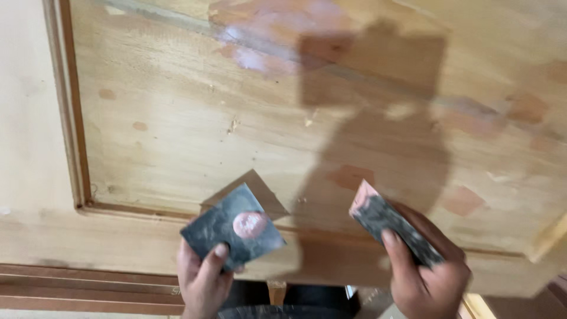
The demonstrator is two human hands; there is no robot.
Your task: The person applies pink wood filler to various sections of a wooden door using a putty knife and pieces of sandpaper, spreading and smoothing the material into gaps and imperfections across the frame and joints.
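A flat, dark grey square metal blade with a blob of pink filler paste on it [233, 227] is held in the left hand [202, 277]. The left grip is clamped on it, with the thumb pressed on its lower face. A second dark grey flat scraper blade with a pink edge [390, 223] is held in the right hand [426, 277]. The right grip is closed around it too, with the thumb laid along its side.

Both blades are held up just below the big pale wooden door panel [283, 118], close to its brown raised moulding strip [82, 177]. The two blades are kept well apart from each other. Pink patches of dried filler [460, 201] are seen on the wood to the right of the square blade. A dark shadow is cast on the panel above the right hand.

It is judged that paste is being taken from one blade onto the other. To do this well, the square blade should be kept level, so that the blob is not dropped. The scraper edge should be slid under the blob slowly, and only a little paste should be picked up. The scraper should then be pressed flat on the wood and pulled smoothly, so that the dent is filled and no lump is left.
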